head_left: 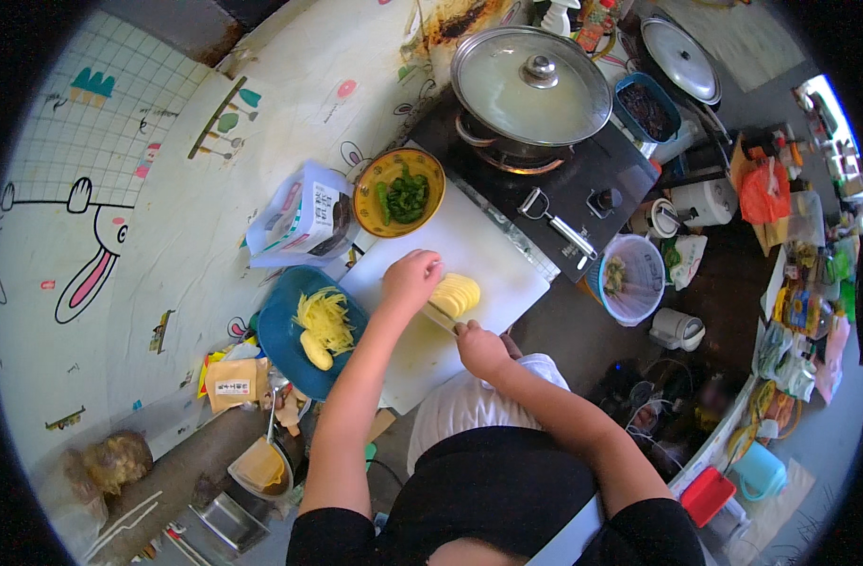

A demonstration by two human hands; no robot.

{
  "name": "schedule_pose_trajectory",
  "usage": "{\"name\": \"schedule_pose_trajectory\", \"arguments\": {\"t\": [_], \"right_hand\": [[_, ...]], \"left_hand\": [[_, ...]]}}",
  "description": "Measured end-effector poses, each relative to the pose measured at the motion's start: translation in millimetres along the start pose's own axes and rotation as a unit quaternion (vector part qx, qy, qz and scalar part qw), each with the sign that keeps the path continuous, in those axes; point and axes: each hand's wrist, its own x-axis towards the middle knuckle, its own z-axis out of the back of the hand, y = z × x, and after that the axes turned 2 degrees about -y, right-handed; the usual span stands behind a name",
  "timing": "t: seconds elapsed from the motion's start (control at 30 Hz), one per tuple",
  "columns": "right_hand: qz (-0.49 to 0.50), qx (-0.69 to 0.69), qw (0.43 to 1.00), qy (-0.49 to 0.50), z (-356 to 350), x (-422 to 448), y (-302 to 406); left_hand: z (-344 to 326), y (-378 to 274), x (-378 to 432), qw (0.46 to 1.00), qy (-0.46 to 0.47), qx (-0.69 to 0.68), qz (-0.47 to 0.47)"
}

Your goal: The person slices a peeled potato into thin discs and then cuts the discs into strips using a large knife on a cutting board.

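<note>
My right hand [482,348] grips the handle of a kitchen knife [442,316], whose blade lies along the near side of a row of pale yellow slices [457,293], probably potato. Close above the slices, my left hand [411,279] is bent with its fingertips drawn together; whether it holds anything is unclear. Both hands are over a white cutting board [505,283]. To the left, a blue basin [279,354] holds yellow shreds [325,318] and a whole peeled piece [316,351]. A patterned yellow bowl [364,194] with cut green vegetables [405,197] stands at the board's far left corner.
A lidded pan [530,92] sits over a lit burner on the black stove [615,170], with a metal peeler [559,225] in front. A lined bin [633,283] with scraps stands right of the board. A printed plastic bag [300,216] leans near the wall.
</note>
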Motion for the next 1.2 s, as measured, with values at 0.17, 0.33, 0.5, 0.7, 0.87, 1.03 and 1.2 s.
{"name": "schedule_pose_trajectory", "arguments": {"t": [0.17, 0.33, 0.5, 0.7, 0.87, 1.03, 1.2], "right_hand": [[0.010, 0.004, 1.000, 0.001, -0.3, 2.0, 0.7], [0.027, 0.017, 0.999, -0.033, -0.9, 5.0, 3.6], [0.029, 0.010, 0.999, -0.024, -3.3, 5.3, 7.2], [0.014, 0.004, 1.000, -0.004, 6.8, 1.4, 8.6], [0.003, 0.051, 0.998, -0.026, 28.7, -18.0, 10.5], [0.002, 0.036, 0.999, -0.006, 39.3, -36.3, 13.9], [0.058, 0.005, 0.998, -0.029, 24.7, -40.6, -5.3]], "left_hand": [[-1.4, 1.8, -63.5, 0.933, -0.306, -0.163, 0.100], [-91.4, 26.9, -106.6, 0.896, -0.243, -0.270, 0.256], [-163.6, 65.0, -111.1, 0.807, -0.236, -0.398, 0.368], [-171.1, 68.3, -106.1, 0.814, -0.295, -0.365, 0.342], [-157.6, 56.3, -101.5, 0.830, -0.215, -0.370, 0.357], [-166.5, 70.4, -106.1, 0.811, -0.242, -0.389, 0.362], [-160.5, 61.8, -102.0, 0.807, -0.238, -0.403, 0.360]]}}
